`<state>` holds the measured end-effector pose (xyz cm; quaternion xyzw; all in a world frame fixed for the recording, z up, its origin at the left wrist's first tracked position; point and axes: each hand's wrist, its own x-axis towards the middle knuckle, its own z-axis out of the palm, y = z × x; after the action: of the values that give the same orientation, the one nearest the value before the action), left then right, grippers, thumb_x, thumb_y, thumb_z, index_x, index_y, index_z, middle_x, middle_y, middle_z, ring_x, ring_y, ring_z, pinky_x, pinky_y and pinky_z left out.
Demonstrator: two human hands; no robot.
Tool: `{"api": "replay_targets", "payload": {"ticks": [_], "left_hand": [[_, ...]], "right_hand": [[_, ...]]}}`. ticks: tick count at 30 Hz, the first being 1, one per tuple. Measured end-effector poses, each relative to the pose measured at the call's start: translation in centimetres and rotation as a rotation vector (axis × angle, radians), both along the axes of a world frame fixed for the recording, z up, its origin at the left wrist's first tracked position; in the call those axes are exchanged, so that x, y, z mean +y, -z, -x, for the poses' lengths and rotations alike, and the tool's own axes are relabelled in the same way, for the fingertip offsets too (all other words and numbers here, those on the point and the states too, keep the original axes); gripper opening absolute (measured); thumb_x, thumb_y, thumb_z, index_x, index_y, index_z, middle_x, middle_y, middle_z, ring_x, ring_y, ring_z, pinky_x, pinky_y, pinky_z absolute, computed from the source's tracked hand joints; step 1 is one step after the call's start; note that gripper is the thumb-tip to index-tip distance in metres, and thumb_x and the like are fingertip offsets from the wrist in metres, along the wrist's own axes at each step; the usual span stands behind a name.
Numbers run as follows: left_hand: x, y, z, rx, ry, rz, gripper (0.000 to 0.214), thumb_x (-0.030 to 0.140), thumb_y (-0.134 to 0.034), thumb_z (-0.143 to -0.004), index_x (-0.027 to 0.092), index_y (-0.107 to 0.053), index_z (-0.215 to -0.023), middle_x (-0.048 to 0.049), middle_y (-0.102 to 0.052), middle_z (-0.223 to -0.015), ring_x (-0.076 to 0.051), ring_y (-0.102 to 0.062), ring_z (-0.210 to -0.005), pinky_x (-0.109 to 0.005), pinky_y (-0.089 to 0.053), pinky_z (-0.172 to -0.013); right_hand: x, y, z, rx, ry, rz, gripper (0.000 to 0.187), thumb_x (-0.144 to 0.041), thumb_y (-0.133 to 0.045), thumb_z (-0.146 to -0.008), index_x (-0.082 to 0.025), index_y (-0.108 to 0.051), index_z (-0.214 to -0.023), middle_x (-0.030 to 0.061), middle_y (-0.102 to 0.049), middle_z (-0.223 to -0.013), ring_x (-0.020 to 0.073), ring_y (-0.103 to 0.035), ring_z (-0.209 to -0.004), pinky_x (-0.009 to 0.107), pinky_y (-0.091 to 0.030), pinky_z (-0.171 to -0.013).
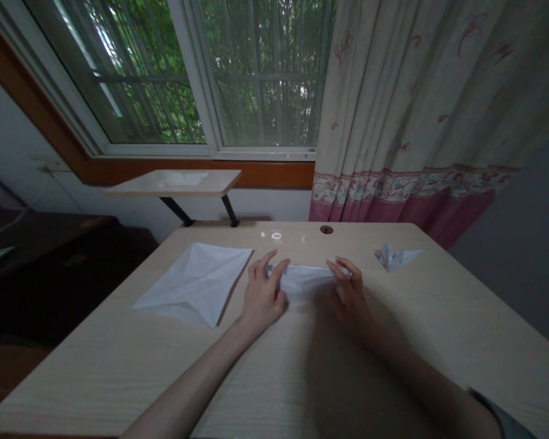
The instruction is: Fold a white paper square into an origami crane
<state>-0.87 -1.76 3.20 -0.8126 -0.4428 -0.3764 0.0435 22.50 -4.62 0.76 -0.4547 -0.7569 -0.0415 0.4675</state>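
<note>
A long folded piece of white paper lies on the light wood-grain desk, held between my two hands. My left hand grips its left end, and my right hand pinches its right end. To the left of my left hand lies a large square sheet of white paper, flat and marked with diagonal creases. A small folded white paper figure sits towards the far right of the desk, beyond my right hand.
The desk's far edge has a round grommet hole. Behind it stands a small pale side table on black legs, below a window and a pink-bordered curtain. Dark furniture stands to the left.
</note>
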Motion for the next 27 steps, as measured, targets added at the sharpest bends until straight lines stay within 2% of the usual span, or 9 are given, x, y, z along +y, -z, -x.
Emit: {"api": "replay_targets", "payload": {"ticks": [6, 10, 15, 19, 22, 24, 27], "left_hand": [[0.1, 0.2, 0.1, -0.062, 0.01, -0.045, 0.061, 0.003, -0.051, -0.075, 0.02, -0.049, -0.134, -0.014, -0.037, -0.14, -0.032, -0.04, -0.122, -0.053, -0.042, -0.102], [0.2, 0.4, 0.2, -0.137, 0.046, -0.068, 0.055, 0.002, -0.049, -0.077, 0.02, -0.052, -0.128, -0.0138, -0.038, -0.137, -0.028, -0.046, -0.117, -0.051, -0.044, -0.1], [0.2, 0.3, 0.2, -0.278, 0.096, -0.081, 0.046, 0.003, -0.048, -0.079, 0.02, -0.053, -0.122, -0.0121, -0.044, -0.129, -0.026, -0.048, -0.121, -0.046, -0.046, -0.101], [0.3, 0.2, 0.0, -0.401, 0.124, -0.066, 0.045, 0.006, -0.051, -0.078, 0.02, -0.052, -0.12, -0.0077, -0.055, -0.113, -0.023, -0.056, -0.108, -0.042, -0.05, -0.094], [0.3, 0.3, -0.1, -0.496, 0.123, 0.019, 0.042, 0.008, -0.054, -0.077, 0.02, -0.053, -0.117, -0.004, -0.059, -0.1, -0.02, -0.06, -0.092, -0.037, -0.052, -0.086], [0.4, 0.5, -0.1, -0.545, 0.127, 0.08, 0.041, 0.01, -0.054, -0.077, 0.02, -0.053, -0.116, -0.0027, -0.06, -0.096, -0.019, -0.061, -0.087, -0.035, -0.052, -0.083], [0.5, 0.8, 0.0, -0.565, 0.123, 0.109, 0.041, 0.011, -0.053, -0.078, 0.02, -0.054, -0.118, -0.0026, -0.062, -0.096, -0.019, -0.062, -0.089, -0.035, -0.052, -0.085]], "right_hand": [[0.3, -0.1, -0.2, 0.035, 0.02, -0.041, 0.062, -0.012, -0.035, -0.097, -0.03, -0.02, -0.154, 0.0142, -0.036, -0.144, 0.0292, -0.036, -0.137, 0.056, -0.043, -0.107], [0.9, 0.2, -0.4, 0.074, 0.019, -0.073, 0.057, -0.017, -0.037, -0.098, -0.028, -0.024, -0.152, 0.0138, -0.04, -0.142, 0.0299, -0.039, -0.136, 0.057, -0.042, -0.107], [1.2, 0.3, -0.7, 0.157, -0.016, -0.118, 0.051, -0.023, -0.044, -0.097, -0.025, -0.034, -0.147, 0.0149, -0.047, -0.136, 0.0306, -0.044, -0.131, 0.059, -0.044, -0.104], [0.9, 0.0, -0.8, 0.259, -0.059, -0.014, 0.043, -0.022, -0.052, -0.094, -0.027, -0.048, -0.136, 0.0144, -0.048, -0.135, 0.0299, -0.048, -0.13, 0.045, -0.059, -0.084], [0.6, -0.4, -0.9, 0.262, -0.108, 0.056, 0.038, -0.019, -0.053, -0.093, -0.028, -0.054, -0.13, 0.0136, -0.047, -0.139, 0.029, -0.05, -0.129, 0.038, -0.061, -0.075], [0.6, -0.6, -1.0, 0.218, -0.114, 0.038, 0.037, -0.018, -0.052, -0.094, -0.029, -0.055, -0.13, 0.012, -0.051, -0.137, 0.0287, -0.049, -0.131, 0.044, -0.06, -0.083], [0.7, -0.8, -0.9, 0.154, -0.095, -0.033, 0.037, -0.018, -0.05, -0.095, -0.029, -0.053, -0.131, 0.0107, -0.057, -0.13, 0.0287, -0.048, -0.132, 0.054, -0.05, -0.1]]}}
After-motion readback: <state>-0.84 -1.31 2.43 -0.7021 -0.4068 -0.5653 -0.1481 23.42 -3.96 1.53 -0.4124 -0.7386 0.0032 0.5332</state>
